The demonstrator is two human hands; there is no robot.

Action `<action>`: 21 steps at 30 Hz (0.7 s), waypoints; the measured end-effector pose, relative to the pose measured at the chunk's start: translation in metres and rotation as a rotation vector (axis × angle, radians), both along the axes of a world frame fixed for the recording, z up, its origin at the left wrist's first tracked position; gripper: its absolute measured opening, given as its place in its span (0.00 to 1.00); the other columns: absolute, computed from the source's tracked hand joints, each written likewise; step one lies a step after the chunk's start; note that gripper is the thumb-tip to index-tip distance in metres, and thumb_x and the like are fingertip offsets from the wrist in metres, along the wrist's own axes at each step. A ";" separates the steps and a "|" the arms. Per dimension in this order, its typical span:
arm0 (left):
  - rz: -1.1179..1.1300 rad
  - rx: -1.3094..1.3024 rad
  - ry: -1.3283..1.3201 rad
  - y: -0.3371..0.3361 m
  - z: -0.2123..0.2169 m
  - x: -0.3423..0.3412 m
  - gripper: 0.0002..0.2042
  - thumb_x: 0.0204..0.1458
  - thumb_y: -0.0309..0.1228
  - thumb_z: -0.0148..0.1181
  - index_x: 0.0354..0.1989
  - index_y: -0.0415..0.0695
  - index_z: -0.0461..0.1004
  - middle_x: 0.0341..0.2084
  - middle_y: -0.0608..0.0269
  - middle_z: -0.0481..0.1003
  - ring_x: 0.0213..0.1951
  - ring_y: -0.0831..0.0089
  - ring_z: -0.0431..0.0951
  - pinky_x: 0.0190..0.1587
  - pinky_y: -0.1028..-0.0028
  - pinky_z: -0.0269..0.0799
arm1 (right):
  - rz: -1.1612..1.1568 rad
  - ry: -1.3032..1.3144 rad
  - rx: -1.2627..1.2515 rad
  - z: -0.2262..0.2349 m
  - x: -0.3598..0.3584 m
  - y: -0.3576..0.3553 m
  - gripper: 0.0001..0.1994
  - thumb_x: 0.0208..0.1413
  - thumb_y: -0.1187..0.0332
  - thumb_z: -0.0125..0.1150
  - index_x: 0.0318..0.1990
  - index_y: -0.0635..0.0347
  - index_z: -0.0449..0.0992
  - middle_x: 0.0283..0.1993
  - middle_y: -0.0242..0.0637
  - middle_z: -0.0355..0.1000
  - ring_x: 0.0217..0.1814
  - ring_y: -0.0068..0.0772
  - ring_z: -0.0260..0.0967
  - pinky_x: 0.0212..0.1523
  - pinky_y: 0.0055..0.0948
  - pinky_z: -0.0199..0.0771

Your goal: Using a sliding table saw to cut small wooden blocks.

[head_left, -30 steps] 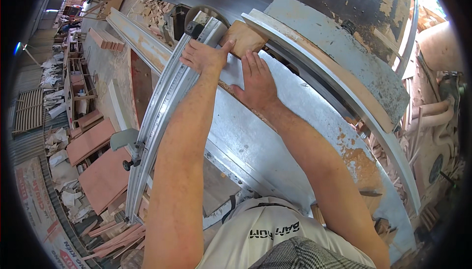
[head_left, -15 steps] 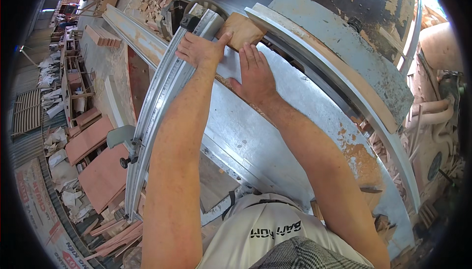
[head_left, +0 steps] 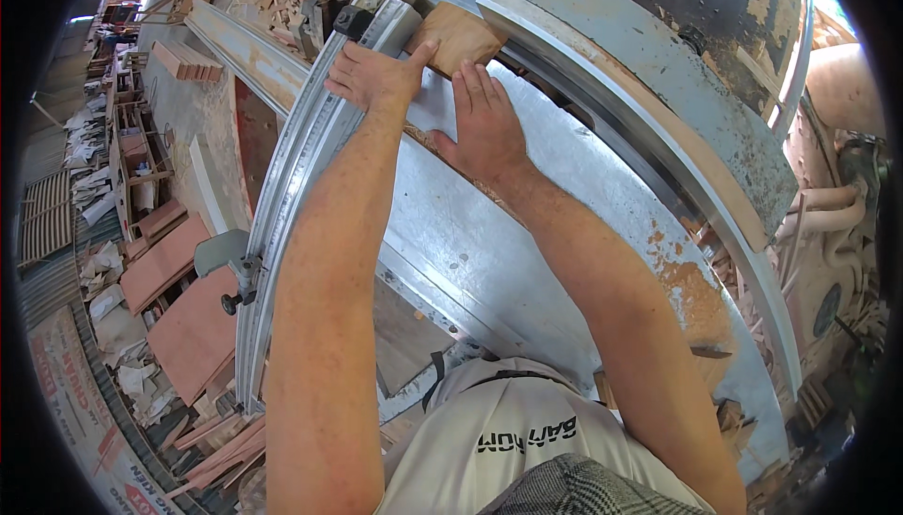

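Observation:
A light brown wooden block [head_left: 459,35] lies on the metal saw table [head_left: 461,242], against the end of the long aluminium crosscut fence [head_left: 315,153]. My left hand [head_left: 376,76] is wrapped over that fence just behind its black stop [head_left: 353,21], and its thumb reaches across to the block. Flat and with fingers stretched out, my right hand [head_left: 491,129] presses its fingertips to the block's near edge. Its thumb points toward the table's slot. The block's far side and any blade there are hidden from me.
To the right, a curved-looking metal rip fence [head_left: 658,125] runs beside a grey plate [head_left: 658,73]. A grey clamp [head_left: 226,256] sits low on the crosscut fence. Reddish boards [head_left: 193,327] and offcuts lie at left; sawdust patches [head_left: 691,299] mark the table's right part.
Both hands and the block have shifted slightly farther away from me, with the fence. The whole view has also tilted a little. My grip looks the same.

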State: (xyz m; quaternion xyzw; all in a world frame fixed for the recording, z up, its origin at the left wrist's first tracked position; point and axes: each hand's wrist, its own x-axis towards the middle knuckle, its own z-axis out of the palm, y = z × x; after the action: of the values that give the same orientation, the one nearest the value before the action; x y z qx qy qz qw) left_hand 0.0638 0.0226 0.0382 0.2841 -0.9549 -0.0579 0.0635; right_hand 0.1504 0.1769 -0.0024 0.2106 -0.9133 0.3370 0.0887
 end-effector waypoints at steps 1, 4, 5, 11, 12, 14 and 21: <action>0.000 0.002 0.000 -0.002 -0.001 -0.001 0.68 0.29 0.76 0.69 0.66 0.26 0.54 0.66 0.33 0.57 0.72 0.42 0.48 0.74 0.46 0.29 | 0.007 -0.012 0.010 0.000 -0.001 -0.001 0.45 0.52 0.52 0.70 0.69 0.78 0.58 0.76 0.62 0.52 0.80 0.57 0.49 0.79 0.47 0.47; -0.002 -0.004 0.020 -0.006 -0.003 -0.005 0.68 0.29 0.76 0.69 0.67 0.26 0.53 0.67 0.32 0.56 0.72 0.42 0.48 0.74 0.46 0.28 | 0.020 -0.037 0.037 -0.001 -0.004 -0.005 0.46 0.54 0.50 0.67 0.70 0.78 0.57 0.77 0.62 0.50 0.81 0.56 0.46 0.80 0.47 0.44; -0.003 -0.009 0.030 -0.007 -0.003 -0.006 0.69 0.29 0.76 0.69 0.67 0.26 0.53 0.67 0.32 0.56 0.73 0.42 0.48 0.74 0.46 0.28 | 0.019 -0.037 0.043 -0.001 -0.005 -0.006 0.46 0.54 0.50 0.67 0.70 0.78 0.57 0.77 0.62 0.50 0.81 0.56 0.46 0.80 0.47 0.44; 0.035 -0.005 -0.007 -0.004 0.000 -0.012 0.62 0.32 0.71 0.73 0.63 0.30 0.54 0.65 0.37 0.59 0.73 0.46 0.49 0.76 0.46 0.27 | 0.016 -0.043 0.054 -0.003 -0.012 -0.010 0.46 0.55 0.48 0.67 0.70 0.78 0.57 0.77 0.62 0.50 0.81 0.56 0.47 0.80 0.46 0.44; 0.034 -0.007 -0.007 -0.005 0.000 -0.014 0.62 0.32 0.71 0.72 0.64 0.30 0.54 0.64 0.37 0.59 0.73 0.46 0.49 0.76 0.46 0.27 | 0.017 -0.042 0.054 -0.003 -0.014 -0.011 0.47 0.54 0.48 0.67 0.70 0.78 0.57 0.77 0.61 0.50 0.80 0.56 0.47 0.80 0.46 0.44; 0.031 -0.009 -0.014 -0.006 -0.002 -0.017 0.62 0.33 0.71 0.72 0.64 0.30 0.54 0.64 0.37 0.59 0.73 0.45 0.49 0.76 0.46 0.27 | 0.011 -0.031 0.059 -0.005 -0.016 -0.012 0.47 0.54 0.48 0.67 0.70 0.78 0.58 0.77 0.61 0.51 0.81 0.56 0.47 0.80 0.46 0.44; 0.017 -0.039 0.017 -0.015 -0.011 -0.026 0.62 0.32 0.72 0.72 0.63 0.30 0.56 0.63 0.38 0.60 0.72 0.46 0.51 0.76 0.47 0.29 | -0.017 0.011 -0.013 -0.010 -0.025 -0.019 0.45 0.51 0.53 0.72 0.68 0.77 0.60 0.75 0.62 0.54 0.79 0.56 0.50 0.79 0.46 0.49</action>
State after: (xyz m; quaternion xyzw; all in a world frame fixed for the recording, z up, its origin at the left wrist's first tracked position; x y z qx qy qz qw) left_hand 0.0379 0.0072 0.0276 0.2903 -0.9529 -0.0412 0.0774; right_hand 0.1257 0.1577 -0.0123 0.2042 -0.9123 0.3411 0.0981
